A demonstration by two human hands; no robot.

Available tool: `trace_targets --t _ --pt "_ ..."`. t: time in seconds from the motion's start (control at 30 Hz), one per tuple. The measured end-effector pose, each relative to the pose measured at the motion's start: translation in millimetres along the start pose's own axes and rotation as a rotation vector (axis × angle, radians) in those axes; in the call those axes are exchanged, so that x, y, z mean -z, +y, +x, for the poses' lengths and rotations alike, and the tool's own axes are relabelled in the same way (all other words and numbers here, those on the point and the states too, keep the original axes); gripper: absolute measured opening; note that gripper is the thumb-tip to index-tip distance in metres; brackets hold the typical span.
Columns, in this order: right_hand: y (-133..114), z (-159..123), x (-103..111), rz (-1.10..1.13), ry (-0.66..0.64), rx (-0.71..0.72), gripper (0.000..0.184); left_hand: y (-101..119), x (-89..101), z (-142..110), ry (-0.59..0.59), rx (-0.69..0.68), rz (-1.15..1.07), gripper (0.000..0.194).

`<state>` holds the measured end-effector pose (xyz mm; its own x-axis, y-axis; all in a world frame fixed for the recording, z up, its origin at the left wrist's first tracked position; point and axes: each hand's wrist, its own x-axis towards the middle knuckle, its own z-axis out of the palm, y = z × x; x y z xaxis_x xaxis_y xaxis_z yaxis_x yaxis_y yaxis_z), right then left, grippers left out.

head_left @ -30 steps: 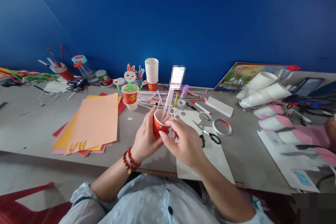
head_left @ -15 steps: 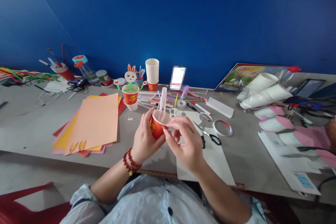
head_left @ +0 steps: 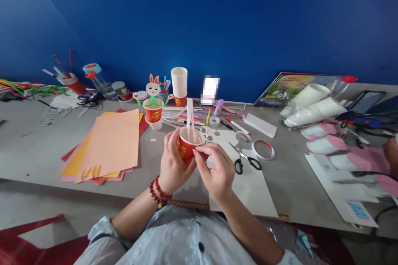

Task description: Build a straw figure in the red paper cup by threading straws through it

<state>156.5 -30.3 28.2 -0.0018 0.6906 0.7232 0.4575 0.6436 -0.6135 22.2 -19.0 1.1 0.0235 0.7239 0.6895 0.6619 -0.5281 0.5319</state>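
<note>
two hands, one cup: the red paper cup (head_left: 185,151) sits between the left hand (head_left: 173,159) and the right hand (head_left: 219,169), over the near part of the desk (head_left: 149,182); whether its base clears the surface is hidden.
left grip: wrapped around the cup's left side, fingers behind, thumb across the near wall; it bears the cup.
right grip: narrow, thumb and forefinger nearly meeting at the near right of the rim, touching the cup; cannot tell whether anything small is pinched there.
nearer hand: both touch; the cup lies just right of the left palm, and ahead and left of the right knuckles.
cup axis: near upright, mouth up; any lean is hard to judge.
straws (head_left: 189,118): standing in the cup, slightly fanned, long axes near upright, free ends pointing up past the rim.
right of the hands: scissors (head_left: 255,163) lying across a white sheet (head_left: 248,194), blades pointing away and leftward.
</note>
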Motion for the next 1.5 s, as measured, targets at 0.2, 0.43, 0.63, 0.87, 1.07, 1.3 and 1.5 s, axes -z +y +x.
trace_targets --t 0.2,0.43,0.63,0.87,1.07,1.3,1.5 --pt "9.1 7.7 8.9 0.016 -0.136 0.063 0.016 0.8 0.6 0.0 -0.022 0.02 -0.015 0.078" --pt "17.2 24.9 23.4 -0.051 -0.338 0.198 0.011 0.0 4.8 1.4 -0.139 0.089 -0.164 0.075" --pt "18.5 44.5 36.9 -0.105 -0.559 0.333 0.016 -5.3 15.4 6.9 -0.39 0.177 -0.388 0.071" --pt "18.8 48.9 41.7 -0.043 -0.67 0.378 0.015 -13.6 22.1 9.8 -0.544 0.123 -0.481 0.073" --pt "21.1 47.5 45.6 0.009 -0.602 0.388 0.011 -12.1 24.3 10.6 -0.501 0.104 -0.469 0.076" --pt "13.6 45.5 46.8 -0.142 -0.559 0.411 0.01 -8.2 25.1 10.4 -0.419 0.111 -0.348 0.076" --pt "7.7 42.0 42.9 -0.255 -0.546 0.404 0.016 -3.1 23.9 9.0 -0.33 0.078 -0.2 0.077"
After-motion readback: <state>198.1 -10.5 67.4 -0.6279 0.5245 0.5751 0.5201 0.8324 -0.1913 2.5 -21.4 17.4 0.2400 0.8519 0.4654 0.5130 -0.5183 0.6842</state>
